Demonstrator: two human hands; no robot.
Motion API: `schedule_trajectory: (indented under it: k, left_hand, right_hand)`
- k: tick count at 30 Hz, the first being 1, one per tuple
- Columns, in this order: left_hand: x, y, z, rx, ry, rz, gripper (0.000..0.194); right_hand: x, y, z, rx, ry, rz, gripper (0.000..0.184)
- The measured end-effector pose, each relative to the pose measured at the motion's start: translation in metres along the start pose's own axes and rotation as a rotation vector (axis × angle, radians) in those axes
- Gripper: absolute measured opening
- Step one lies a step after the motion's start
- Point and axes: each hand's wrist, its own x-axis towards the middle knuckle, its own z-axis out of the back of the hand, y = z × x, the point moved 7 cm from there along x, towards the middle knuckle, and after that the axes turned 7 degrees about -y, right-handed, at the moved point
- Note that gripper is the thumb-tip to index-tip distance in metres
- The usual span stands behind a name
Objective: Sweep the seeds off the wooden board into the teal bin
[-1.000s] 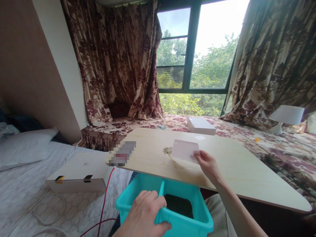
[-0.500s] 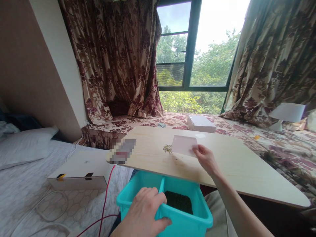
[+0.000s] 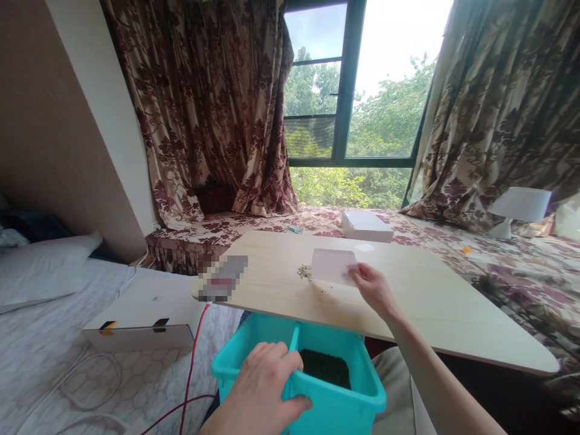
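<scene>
My left hand (image 3: 269,383) grips the near rim of a turquoise two-part bin (image 3: 339,405), its thumb outside and its fingers over the divider's end. Dark granular material (image 3: 325,368) lies in the bin's right compartment; what I see of the left one shows only turquoise wall. In my right hand (image 3: 372,287) is a thin, pale translucent plastic sheet (image 3: 334,266), pinched at its right edge and tilted above the table. Close to the sheet's left edge, a small heap of greenish-brown bits (image 3: 304,272) rests on the wooden tabletop (image 3: 267,260), with a few crumbs in front.
A blurred-out device (image 3: 224,278) lies at the table's left end, a red cable (image 3: 193,356) running down from it. On the bed sits a white box (image 3: 145,308). Behind the table are another white box (image 3: 367,226) and a lamp (image 3: 521,204) on the window ledge.
The whole view has shifted slightly. My right hand still holds the sheet beside the heap, and my left hand stays on the bin's rim.
</scene>
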Motion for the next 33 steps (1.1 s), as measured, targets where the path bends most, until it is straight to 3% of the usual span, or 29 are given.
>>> schedule_trajectory:
  k: [9,16,21,24,29,33]
  left_hand:
    - [0.003,0.005,-0.001,0.042,0.027,0.004,0.029]
    - [0.008,0.016,-0.012,0.149,-0.001,-0.094,0.028]
    - [0.010,0.023,-0.012,0.218,-0.093,-0.146,0.010]
    - [0.010,0.024,-0.013,0.242,-0.092,-0.142,0.005]
    - [0.010,0.020,-0.014,0.244,-0.060,-0.125,0.012]
    - [0.007,0.016,-0.009,0.169,0.013,-0.060,0.025]
  right_hand:
    - [0.000,0.008,0.001,-0.013,0.067,0.026,0.022]
    - [-0.004,0.008,-0.005,0.016,0.082,0.040,0.031]
    - [-0.009,0.007,-0.005,0.070,0.104,0.019,0.035]
    - [-0.010,0.005,0.011,0.074,0.069,0.005,0.037]
    - [-0.013,-0.004,0.055,0.041,-0.115,-0.008,0.040]
    - [-0.021,-0.009,0.062,-0.011,-0.120,-0.028,0.040]
